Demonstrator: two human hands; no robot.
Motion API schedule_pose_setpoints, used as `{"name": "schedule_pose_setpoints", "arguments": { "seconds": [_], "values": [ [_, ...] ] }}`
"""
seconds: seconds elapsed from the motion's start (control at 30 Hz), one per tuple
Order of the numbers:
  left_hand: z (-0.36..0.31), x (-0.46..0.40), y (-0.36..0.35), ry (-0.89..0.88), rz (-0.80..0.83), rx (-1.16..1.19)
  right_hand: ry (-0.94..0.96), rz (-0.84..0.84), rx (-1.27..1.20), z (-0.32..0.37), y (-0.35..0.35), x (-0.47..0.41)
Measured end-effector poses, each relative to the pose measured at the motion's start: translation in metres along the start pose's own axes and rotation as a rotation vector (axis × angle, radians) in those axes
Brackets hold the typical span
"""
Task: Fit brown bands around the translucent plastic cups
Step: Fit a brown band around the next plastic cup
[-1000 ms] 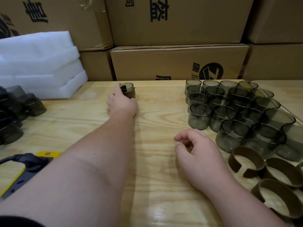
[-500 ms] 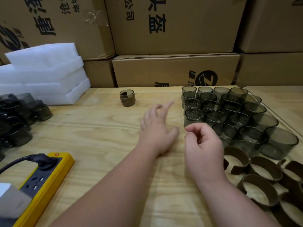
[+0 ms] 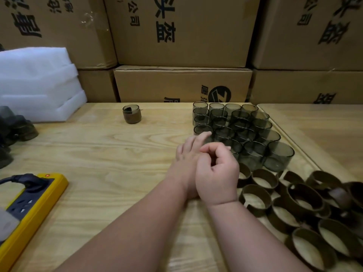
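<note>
Nearby, curled empty right hand (image 3: 217,173) overlaps flat left hand (image 3: 186,154), fronting cups (image 3: 241,130).

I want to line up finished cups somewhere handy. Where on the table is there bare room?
Bare wood runs between the banded cup and the power strip, left of the hands. The right side is crowded: plain cups packed together, loose brown bands piled in front of them. Dark cups fill the far left edge.
</note>
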State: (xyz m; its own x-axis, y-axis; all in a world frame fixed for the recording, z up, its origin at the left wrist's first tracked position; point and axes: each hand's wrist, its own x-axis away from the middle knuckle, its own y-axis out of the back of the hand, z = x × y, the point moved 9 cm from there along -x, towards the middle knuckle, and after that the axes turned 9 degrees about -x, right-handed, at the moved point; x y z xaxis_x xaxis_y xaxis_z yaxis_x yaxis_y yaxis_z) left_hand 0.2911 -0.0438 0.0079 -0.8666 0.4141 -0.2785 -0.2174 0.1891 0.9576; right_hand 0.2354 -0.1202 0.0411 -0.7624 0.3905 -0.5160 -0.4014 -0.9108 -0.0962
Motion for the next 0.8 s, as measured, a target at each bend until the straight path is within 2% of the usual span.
{"name": "schedule_pose_setpoints", "arguments": {
  "seconds": [0.23, 0.33, 0.43, 0.53, 0.63, 0.8],
  "values": [
    [0.005, 0.038, 0.012, 0.28, -0.098, 0.14, -0.024, 0.041, 0.052, 0.001, 0.007, 0.009],
    [0.015, 0.065, 0.024, 0.38, -0.253, 0.216, -0.005, 0.075, 0.068, 0.005, 0.008, 0.016],
    [0.036, 0.089, 0.028, 0.58, -0.391, 0.53, -0.013, 0.127, 0.095, 0.003, 0.006, 0.022],
    [0.052, 0.095, 0.022, 0.744, -0.475, 0.948, -0.13, 0.206, 0.132, -0.013, 0.0, 0.02],
    [0.057, 0.092, 0.021, 0.71, -0.542, 1.258, -0.28, 0.291, 0.062, -0.032, -0.01, 0.017],
    [0.069, 0.086, 0.021, 0.696, -0.56, 1.405, -0.336, 0.359, -0.046, -0.037, -0.024, 0.018]
  ]
}}
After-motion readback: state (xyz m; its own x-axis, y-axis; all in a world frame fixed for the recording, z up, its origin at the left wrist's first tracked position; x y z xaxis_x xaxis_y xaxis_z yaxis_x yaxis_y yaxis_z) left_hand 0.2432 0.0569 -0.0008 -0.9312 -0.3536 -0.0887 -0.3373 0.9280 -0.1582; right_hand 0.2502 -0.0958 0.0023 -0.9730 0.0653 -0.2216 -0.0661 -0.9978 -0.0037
